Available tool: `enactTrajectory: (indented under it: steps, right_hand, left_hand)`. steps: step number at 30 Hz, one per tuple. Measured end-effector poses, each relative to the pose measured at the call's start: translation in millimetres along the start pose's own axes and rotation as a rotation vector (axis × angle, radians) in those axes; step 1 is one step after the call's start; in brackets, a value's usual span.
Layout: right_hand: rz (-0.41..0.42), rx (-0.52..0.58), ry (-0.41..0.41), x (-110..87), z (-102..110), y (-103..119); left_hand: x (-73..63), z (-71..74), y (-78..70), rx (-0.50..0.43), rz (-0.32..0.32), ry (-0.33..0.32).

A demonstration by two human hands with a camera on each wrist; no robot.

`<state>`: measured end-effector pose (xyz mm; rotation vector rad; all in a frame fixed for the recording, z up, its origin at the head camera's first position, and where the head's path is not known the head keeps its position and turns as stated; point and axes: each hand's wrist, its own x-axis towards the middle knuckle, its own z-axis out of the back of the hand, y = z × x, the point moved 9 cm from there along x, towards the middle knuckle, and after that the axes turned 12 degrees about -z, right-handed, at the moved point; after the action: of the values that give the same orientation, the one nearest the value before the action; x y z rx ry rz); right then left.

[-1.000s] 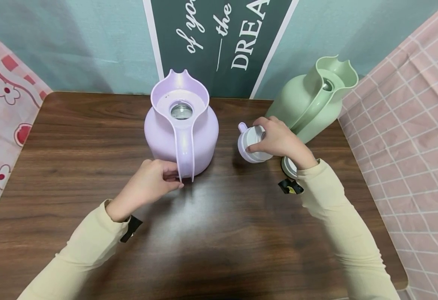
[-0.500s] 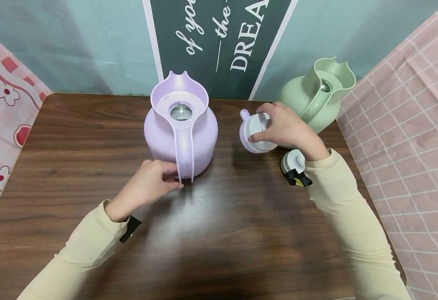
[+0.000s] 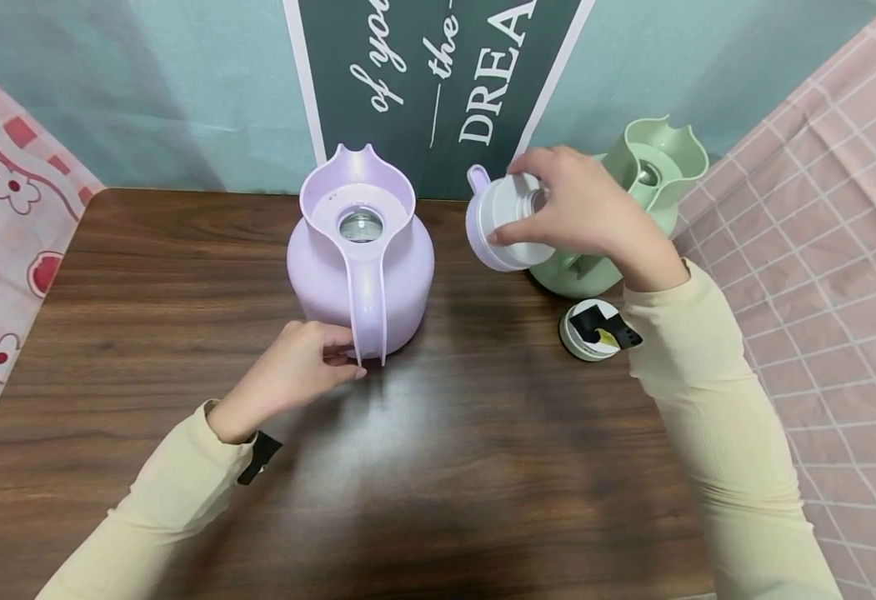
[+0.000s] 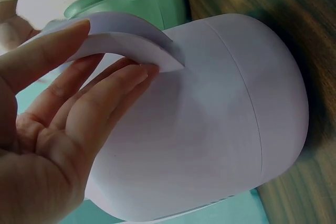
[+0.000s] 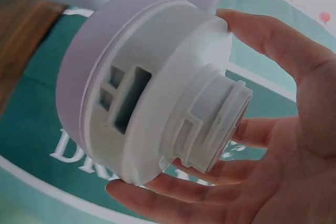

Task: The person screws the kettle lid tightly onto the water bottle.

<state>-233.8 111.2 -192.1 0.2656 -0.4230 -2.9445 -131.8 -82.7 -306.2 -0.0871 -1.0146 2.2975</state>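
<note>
A lilac thermos jug (image 3: 407, 275) stands upright with its round mouth uncovered. My left hand (image 3: 306, 358) pinches the lower part of the jug's handle (image 4: 126, 45), the thumb on one side and fingertips on the other. Up in the air, to the right of the jug, my right hand (image 3: 583, 204) grips a thermos lid (image 5: 142, 82) by its rim. This lid has a lilac top with a small tab and a white underside with a threaded neck. It is tilted, its neck facing the palm.
Partly behind my right hand stands a green thermos jug (image 3: 666, 146), also uncovered. In front of it a second lid (image 3: 577, 343) lies on the wooden table (image 3: 438, 483), neck hidden by the wrist camera. A dark lettered banner (image 3: 438, 83) hangs at the back.
My right hand has lifted the lilac lid up and back, away from the table, tilting it more. The left hand and lilac jug stay in place.
</note>
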Motion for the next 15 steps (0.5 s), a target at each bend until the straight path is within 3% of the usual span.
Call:
enactTrajectory:
  steps: [13, 14, 15]
  right_hand:
    - [0.064, 0.029, 0.000, 1.6, 29.6, 46.4]
    - [0.064, 0.041, -0.005, 6.3, 29.6, 44.9]
    - [0.071, 0.042, -0.018, 26.4, 24.5, 33.1]
  left_hand:
    - [-0.1, -1.5, 2.8, -0.001, 0.002, 0.015]
    - [0.0, -1.6, 3.3, -0.001, 0.005, 0.016]
    - [-0.1, -1.7, 4.1, 0.001, 0.009, 0.016]
